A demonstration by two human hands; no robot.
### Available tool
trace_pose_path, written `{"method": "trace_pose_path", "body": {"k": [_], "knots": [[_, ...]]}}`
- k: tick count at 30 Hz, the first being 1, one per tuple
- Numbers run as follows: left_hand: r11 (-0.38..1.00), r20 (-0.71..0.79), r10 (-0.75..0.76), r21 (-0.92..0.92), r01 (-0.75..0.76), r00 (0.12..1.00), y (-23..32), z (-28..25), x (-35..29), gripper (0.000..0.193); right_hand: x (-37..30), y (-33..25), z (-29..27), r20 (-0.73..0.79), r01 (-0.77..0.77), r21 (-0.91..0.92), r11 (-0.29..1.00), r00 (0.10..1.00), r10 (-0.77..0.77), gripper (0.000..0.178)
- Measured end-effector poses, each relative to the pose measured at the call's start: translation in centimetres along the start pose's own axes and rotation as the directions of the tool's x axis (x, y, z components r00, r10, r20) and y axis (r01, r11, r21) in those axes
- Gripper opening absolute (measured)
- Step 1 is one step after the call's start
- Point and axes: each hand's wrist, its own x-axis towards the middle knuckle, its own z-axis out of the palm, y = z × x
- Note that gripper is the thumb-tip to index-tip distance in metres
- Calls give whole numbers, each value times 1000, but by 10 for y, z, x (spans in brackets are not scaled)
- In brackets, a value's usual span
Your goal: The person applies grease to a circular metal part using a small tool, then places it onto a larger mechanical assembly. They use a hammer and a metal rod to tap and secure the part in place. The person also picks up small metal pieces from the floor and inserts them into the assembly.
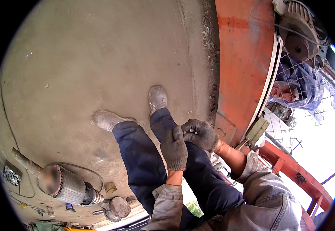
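Observation:
My left hand [174,149] and my right hand [202,135], both in dark grey knit gloves, meet in front of my thighs. A small light-coloured piece [190,131] shows between the fingertips, too small to name. The right fingers are pinched around it. My left fingers are closed against the same spot, and what they grip, if anything, is hidden by the glove.
An orange-red metal panel [244,57] and wire mesh [291,123] line the right, near a machine with a round wheel [299,46]. A motor rotor [69,184], a small wood block [110,187] and a round metal part [117,208] lie lower left. Cables [15,134] cross the floor.

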Motion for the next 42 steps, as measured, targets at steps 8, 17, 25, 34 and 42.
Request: {"method": "trace_pose_path", "body": {"k": [8, 17, 25, 34, 42], "knots": [[983, 77, 14, -182, 0, 997, -47, 10, -27, 12, -46, 159, 41, -13, -372, 291, 881, 920, 392, 43], [965, -5, 0, -261, -1, 1000, -174, 55, -60, 10, -39, 372, 29, -309, -381, 504, 775, 759, 574, 41], [972, 173, -144, -159, 172, 974, -230, 81, -90, 14, -26, 420, 27, -365, -328, 472, 818, 772, 520, 45], [981, 223, -129, -110, 157, 966, -230, 69, -82, 16, -2, 359, 21, -340, -345, 221, 912, 850, 404, 63], [906, 145, -192, -354, 232, 971, -209, 54, -70, 16, 147, 227, -86, -516, -208, -476, 854, 853, -80, 74]]}}
